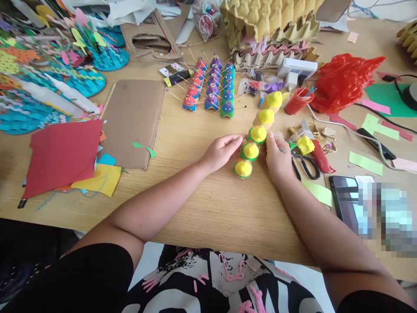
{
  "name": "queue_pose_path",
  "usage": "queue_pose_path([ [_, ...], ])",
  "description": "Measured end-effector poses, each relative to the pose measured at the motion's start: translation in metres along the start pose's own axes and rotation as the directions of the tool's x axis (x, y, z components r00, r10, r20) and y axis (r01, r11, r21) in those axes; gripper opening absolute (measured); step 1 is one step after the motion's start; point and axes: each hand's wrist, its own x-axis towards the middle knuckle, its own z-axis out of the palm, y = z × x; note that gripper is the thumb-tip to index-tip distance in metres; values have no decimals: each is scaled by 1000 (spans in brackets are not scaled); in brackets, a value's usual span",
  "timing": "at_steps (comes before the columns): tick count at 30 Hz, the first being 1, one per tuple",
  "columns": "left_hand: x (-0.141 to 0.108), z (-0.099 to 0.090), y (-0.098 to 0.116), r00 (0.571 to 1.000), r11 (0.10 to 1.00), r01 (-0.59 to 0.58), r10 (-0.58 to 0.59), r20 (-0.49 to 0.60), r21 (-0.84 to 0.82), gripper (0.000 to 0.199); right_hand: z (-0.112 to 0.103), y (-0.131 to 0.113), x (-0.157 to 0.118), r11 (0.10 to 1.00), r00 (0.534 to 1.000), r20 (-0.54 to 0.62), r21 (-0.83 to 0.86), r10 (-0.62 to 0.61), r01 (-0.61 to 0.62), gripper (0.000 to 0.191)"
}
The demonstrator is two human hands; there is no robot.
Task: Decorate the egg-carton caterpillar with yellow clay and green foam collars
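Head view: your left hand (220,152) and right hand (279,161) pinched the yellow-topped strip (250,151) from opposite sides, scissors (301,158) nearby

No legible text, red round label (206,26) too small

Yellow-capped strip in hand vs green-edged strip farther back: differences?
The yellow-capped strip is held between left hand and right hand; the green-edged strip rests on the table. The yellow-capped strip is yellow-topped; the green-edged strip is blue-topped. Both are bumpy rows.
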Motion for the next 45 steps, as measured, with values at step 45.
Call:
queue_pose_path([
  [45, 2, -1, 2, 952, 949, -262, 284, -111, 175, 29, -6, -38, -11, 989, 968, 245, 144, -63, 28, 57],
])
